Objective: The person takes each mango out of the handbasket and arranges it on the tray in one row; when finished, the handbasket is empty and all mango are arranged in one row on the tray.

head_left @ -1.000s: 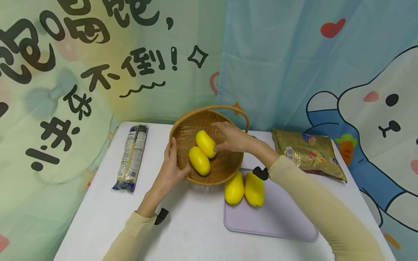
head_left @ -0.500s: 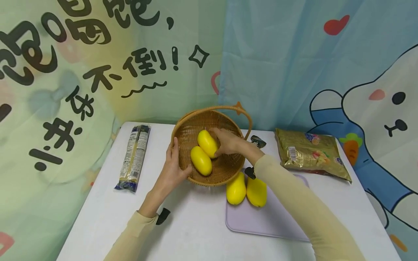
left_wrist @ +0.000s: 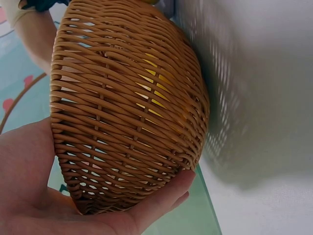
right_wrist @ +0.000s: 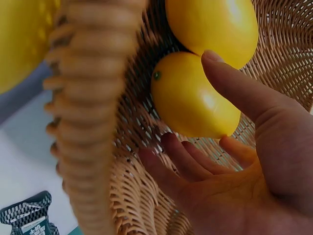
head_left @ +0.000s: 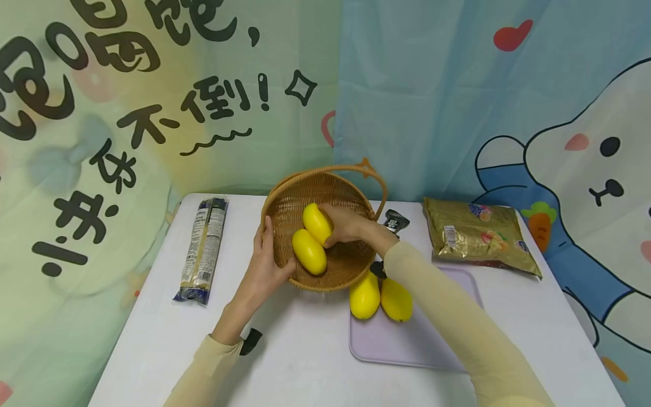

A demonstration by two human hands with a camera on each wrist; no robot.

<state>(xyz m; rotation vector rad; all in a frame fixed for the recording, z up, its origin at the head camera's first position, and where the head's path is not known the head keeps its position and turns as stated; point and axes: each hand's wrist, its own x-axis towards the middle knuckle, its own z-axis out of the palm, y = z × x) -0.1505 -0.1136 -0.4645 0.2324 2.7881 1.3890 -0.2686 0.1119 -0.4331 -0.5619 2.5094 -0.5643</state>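
A wicker basket (head_left: 351, 263) leans with its mouth toward me, two yellow mangoes inside. My left hand (head_left: 264, 265) grips its left side, thumb at the front; in the left wrist view this hand (left_wrist: 98, 215) wraps the woven wall (left_wrist: 122, 107). Inside the basket, my right hand (head_left: 348, 225) holds the upper mango (head_left: 315, 220) at its right side. The right wrist view puts the thumb across this mango (right_wrist: 190, 98) and curled fingers under it, contact of every finger unclear. Touching it is the lower mango (head_left: 308, 251).
Two more mangoes, one left (head_left: 364, 297) and one right (head_left: 396, 301), lie on a lilac tray (head_left: 396, 345). A gold bag (head_left: 478, 234) is at the back right. A long noodle-like packet (head_left: 200, 249) lies left, and a small black packet (head_left: 395, 221) behind the right wrist.
My right hand has moved slightly left and down inside the basket and closed in around the upper mango. The left hand keeps its grip; the mangoes stay about where they were.
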